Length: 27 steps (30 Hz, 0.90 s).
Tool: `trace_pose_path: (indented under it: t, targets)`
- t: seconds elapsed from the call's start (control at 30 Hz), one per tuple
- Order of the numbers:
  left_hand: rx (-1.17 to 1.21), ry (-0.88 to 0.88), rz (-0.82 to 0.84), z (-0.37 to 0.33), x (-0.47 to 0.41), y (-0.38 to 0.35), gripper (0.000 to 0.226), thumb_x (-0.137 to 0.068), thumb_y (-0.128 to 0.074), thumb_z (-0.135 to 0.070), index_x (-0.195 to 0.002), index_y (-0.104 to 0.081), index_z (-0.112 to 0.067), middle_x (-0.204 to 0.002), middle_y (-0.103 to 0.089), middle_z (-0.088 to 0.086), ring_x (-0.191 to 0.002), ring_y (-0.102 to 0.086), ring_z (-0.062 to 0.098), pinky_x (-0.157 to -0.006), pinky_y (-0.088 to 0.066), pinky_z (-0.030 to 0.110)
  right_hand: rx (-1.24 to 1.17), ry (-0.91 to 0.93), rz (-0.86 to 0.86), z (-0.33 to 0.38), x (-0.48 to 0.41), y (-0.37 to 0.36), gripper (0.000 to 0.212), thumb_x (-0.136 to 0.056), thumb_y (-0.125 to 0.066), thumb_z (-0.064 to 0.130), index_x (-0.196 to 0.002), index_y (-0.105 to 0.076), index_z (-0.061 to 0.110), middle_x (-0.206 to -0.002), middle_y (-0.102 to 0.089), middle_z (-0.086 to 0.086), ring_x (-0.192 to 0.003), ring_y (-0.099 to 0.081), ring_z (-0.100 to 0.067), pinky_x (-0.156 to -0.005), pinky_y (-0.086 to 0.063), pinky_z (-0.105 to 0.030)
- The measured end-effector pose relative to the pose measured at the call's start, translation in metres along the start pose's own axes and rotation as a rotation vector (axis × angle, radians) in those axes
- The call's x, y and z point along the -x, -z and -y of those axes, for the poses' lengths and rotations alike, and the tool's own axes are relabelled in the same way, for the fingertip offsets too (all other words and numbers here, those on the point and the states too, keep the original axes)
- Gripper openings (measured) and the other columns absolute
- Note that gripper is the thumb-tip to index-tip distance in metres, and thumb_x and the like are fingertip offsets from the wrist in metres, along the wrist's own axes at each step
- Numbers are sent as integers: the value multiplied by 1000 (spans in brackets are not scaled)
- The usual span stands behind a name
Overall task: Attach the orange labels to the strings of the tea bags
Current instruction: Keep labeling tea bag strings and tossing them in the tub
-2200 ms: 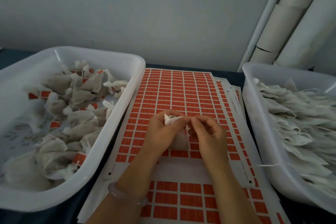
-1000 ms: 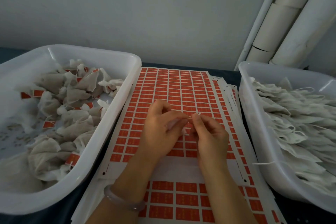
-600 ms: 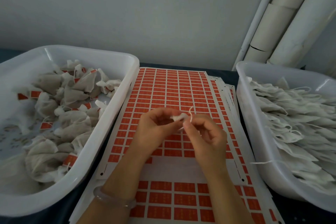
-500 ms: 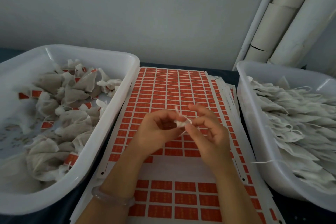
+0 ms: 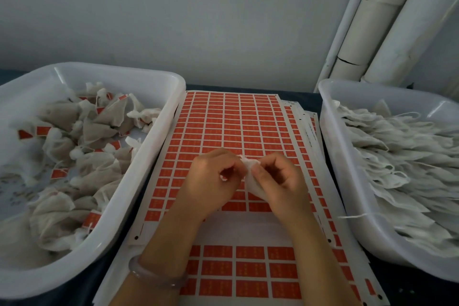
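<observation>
White mesh of 1 tea bag is pinched above the orange label sheet by curled fingers of the left hand and right hand. Labelled bags are heaped in the left tub beside the sheet, plain bags in the right tub.

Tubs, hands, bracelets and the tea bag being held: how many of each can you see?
White tubs: 2, the left tub and the right tub
Hands: 2, the left hand and the right hand
held tea bag: 1
bracelet: 1
Total: 6
</observation>
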<state>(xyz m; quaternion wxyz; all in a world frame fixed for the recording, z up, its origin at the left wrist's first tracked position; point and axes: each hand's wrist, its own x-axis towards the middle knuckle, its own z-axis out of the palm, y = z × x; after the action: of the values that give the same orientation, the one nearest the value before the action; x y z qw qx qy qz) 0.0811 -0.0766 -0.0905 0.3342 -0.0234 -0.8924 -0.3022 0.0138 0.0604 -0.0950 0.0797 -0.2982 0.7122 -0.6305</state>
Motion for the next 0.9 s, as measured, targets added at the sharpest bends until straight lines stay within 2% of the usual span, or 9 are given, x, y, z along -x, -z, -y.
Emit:
trace_pose_path:
  t: [0.17, 0.27, 0.3, 0.37, 0.43, 0.47, 0.6, 0.7, 0.9]
  targets:
    - [-135, -26, -53, -3, -3, -9, 11, -79, -68, 2, -83, -74, -6, -76, -68, 4, -63, -60, 12, -56, -48, 18, 71, 152, -114, -1, 3, -4, 19, -90, -62, 15, -79, -59, 30, -73, -57, 7, -66, -52, -11, -57, -45, -13]
    - [-131, 48, -86, -7, 0, -12, 13, -84, -64, 0, -84, -75, -8, -72, -65, 0, -60, -52, 5, -53, -40, 14, 149, 281, -84, 1, 2, -7, 11, -89, -61, 16, -82, -59, 24, -69, -53, 13, -64, -49, -4, -58, -41, -10]
    - [-15, 158, -78, -9, 1, -13, 19, -86, -62, 0, -79, -74, -13, -67, -62, -6, -59, -49, 1, -53, -37, 12, 190, 334, -54, 1, 1, -7, 7, -88, -61, 15, -82, -60, 19, -70, -52, 17, -66, -49, -1, -60, -39, -9]
    - [507, 503, -57, -14, -1, -11, 27, -90, -56, -9, -69, -69, -20, -59, -57, -11, -56, -49, 2, -51, -37, 13, 254, 415, -3, -1, 1, -9, 4, -86, -63, 13, -84, -62, 9, -80, -53, 15, -70, -49, 2, -64, -39, -8]
    - [962, 773, -100, -18, -4, -5, 25, -86, -57, -33, -73, -69, -16, -62, -60, -2, -57, -55, 10, -50, -44, 21, 273, 429, 45, -3, 2, -11, 7, -86, -65, 13, -86, -64, 6, -87, -59, 5, -76, -55, -1, -66, -46, -10]
    - [1034, 824, -110, -18, -3, -3, 31, -81, -58, -41, -74, -69, -13, -64, -61, 2, -56, -57, 13, -49, -45, 23, 269, 424, 67, -3, 3, -11, 8, -86, -65, 13, -86, -64, 5, -90, -62, 2, -79, -59, -6, -67, -50, -14]
    - [1061, 827, -83, -16, -4, -2, 17, -85, -61, -17, -73, -64, -6, -66, -60, 8, -58, -57, 19, -51, -49, 27, 142, 289, 23, 0, 6, -12, 5, -87, -63, 15, -82, -63, 17, -81, -63, 8, -75, -61, -9, -65, -49, -13]
    - [857, 668, -32, -12, -1, -1, 21, -92, -52, -7, -77, -67, -4, -73, -63, 13, -67, -60, 24, -59, -52, 30, 56, 190, -55, 5, 6, -10, 10, -86, -62, 21, -79, -62, 29, -77, -63, 16, -76, -60, -4, -63, -46, -9]
    - [780, 605, 151, -5, 2, 1, 13, -86, -58, 2, -95, -67, 0, -85, -69, 18, -74, -65, 27, -67, -55, 30, 64, 193, -4, 5, 6, -4, 20, -87, -65, 8, -78, -62, 26, -72, -63, 18, -71, -61, -1, -59, -46, -9]
